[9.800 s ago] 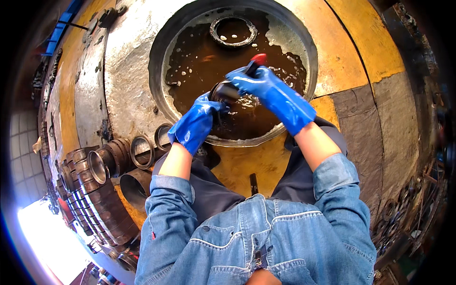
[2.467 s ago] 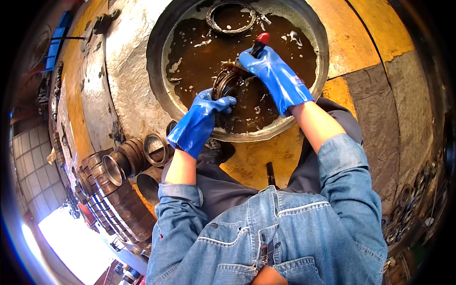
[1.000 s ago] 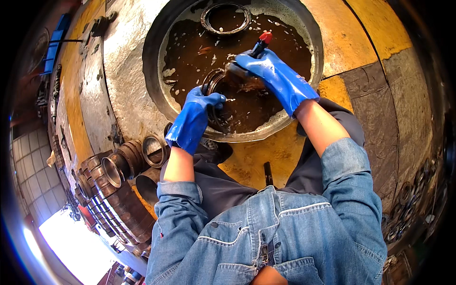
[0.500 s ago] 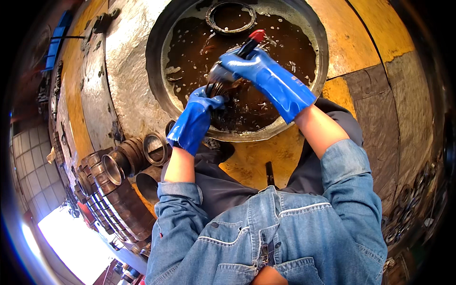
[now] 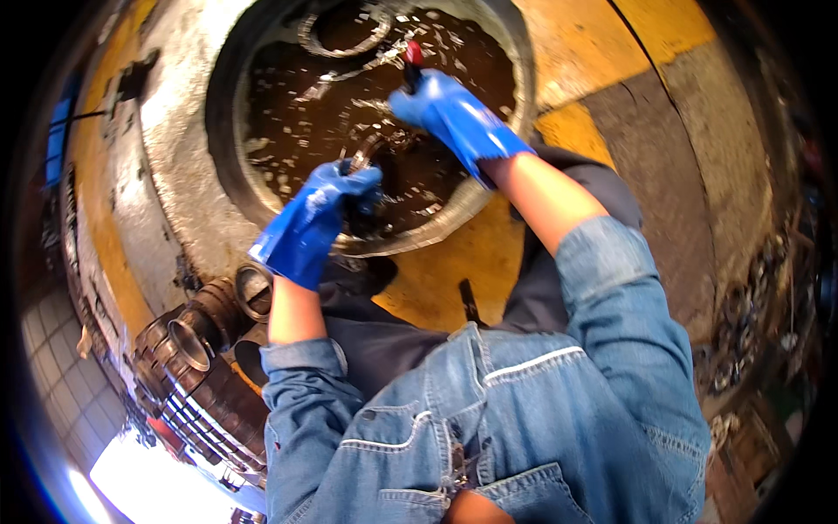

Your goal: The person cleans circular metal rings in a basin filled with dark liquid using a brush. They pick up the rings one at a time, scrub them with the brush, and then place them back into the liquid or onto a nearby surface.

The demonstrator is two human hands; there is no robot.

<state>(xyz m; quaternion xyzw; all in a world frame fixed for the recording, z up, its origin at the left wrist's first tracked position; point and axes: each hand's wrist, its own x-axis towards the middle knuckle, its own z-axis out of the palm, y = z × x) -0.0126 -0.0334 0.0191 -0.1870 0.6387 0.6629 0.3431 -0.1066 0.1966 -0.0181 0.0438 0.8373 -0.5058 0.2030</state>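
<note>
My left hand (image 5: 327, 196), in a blue rubber glove, is closed on a wet, dark metal ring (image 5: 365, 153) at the near-left part of a round basin (image 5: 234, 148). Brown liquid with pale foam flecks fills the basin. Over the liquid, farther right, my right hand (image 5: 436, 105) wears a matching glove and grips a brush (image 5: 413, 57). The brush's black handle and red end stick up past the fingers; its bristles are hidden now. Another metal ring (image 5: 345, 48) lies partly in the liquid at the far side.
Several brown, greasy cylindrical metal parts (image 5: 209, 306) stand in stacks at my left, close to my knee. Worn yellow and grey floor plates (image 5: 594, 44) surround the basin. A heap of dark metal pieces (image 5: 751, 306) lies at the far right. A dark bar (image 5: 469, 301) shows between my legs.
The view has shifted, so the basin sits farther left. My right hand with the brush has drawn away from the ring in my left hand, where the brush head was touching or close.
</note>
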